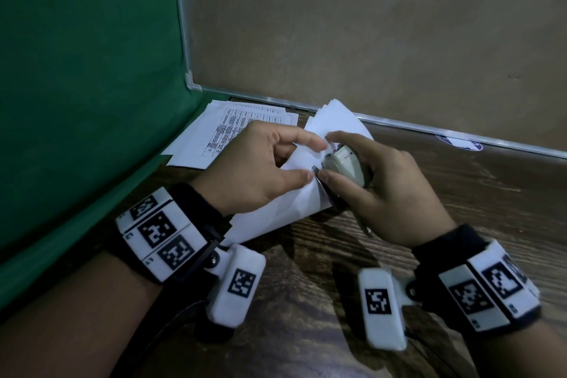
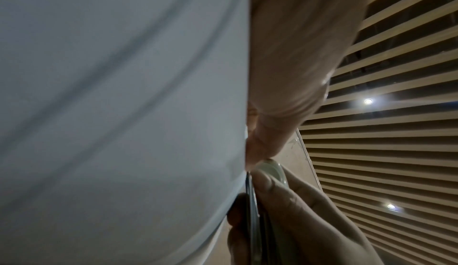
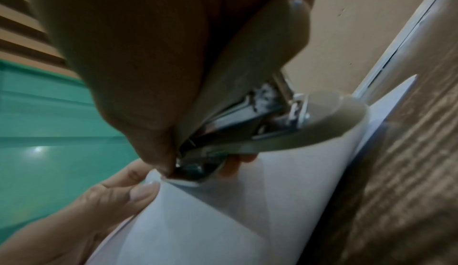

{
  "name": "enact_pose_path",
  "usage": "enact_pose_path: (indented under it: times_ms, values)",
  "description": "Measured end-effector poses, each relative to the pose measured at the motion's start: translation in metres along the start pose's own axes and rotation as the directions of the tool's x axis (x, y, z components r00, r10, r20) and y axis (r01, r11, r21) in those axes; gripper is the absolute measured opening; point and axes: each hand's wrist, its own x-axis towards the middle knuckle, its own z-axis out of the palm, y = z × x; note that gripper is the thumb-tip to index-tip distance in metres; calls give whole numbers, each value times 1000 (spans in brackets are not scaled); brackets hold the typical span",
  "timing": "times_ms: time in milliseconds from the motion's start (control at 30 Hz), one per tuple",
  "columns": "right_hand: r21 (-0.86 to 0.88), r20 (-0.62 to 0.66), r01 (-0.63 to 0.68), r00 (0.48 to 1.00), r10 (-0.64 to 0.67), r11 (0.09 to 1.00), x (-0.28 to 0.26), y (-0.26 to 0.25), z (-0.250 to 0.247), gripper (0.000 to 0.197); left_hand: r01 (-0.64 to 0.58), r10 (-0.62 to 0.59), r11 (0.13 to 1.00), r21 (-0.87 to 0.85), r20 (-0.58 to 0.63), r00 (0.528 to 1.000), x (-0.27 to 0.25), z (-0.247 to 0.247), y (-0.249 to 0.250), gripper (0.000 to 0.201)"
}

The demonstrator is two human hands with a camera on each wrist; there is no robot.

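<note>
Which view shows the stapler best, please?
The right wrist view: the stapler fills it, body and metal mouth at the paper. The head view shows its top under the right hand; the left wrist view, a sliver.

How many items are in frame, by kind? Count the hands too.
Stapler: 1, gripped by the right hand
Paper stacks: 2, a held sheaf pinched by the left hand, and a printed pile by the green panel
Round sticker: 1, at the table's far edge
Hands: 2
Total: 6
</note>
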Motion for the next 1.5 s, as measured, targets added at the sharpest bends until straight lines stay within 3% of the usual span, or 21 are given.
enact_pose_path:
  times_ms: [433, 567, 867, 1000, 1067, 1233, 1500]
  values:
    - [57, 8, -33, 999, 32, 998, 0, 4, -1, 46, -8, 8, 1000, 9, 14, 1000, 0, -1, -1, 38]
    - [195, 50, -98, 995, 90, 976, 0, 8, 1, 45, -16, 16, 1000, 9, 22, 1000, 1, -2, -1, 37]
    - [555, 181, -220, 973, 142, 802, 1, 5, -2, 36, -17, 16, 1000, 4, 70, 997, 1, -4, -2, 38]
    - [716, 120, -202, 979, 167, 669, 2, 4, -13, 45, 9, -10, 1000, 24, 71, 997, 3, -6, -5, 37]
    - [690, 80, -174, 983, 165, 703, 2, 6, -21, 45, 12, -12, 1000, 4, 57, 998, 2, -8, -2, 37]
    - [411, 61, -129, 992, 113, 902, 2, 12, -17, 42, -3, 3, 1000, -12, -30, 1000, 1, -7, 2, 37]
    - [179, 34, -72, 997, 67, 981, -1, 3, -14, 54, 4, -2, 1000, 23, -87, 996, -1, 4, 1, 38]
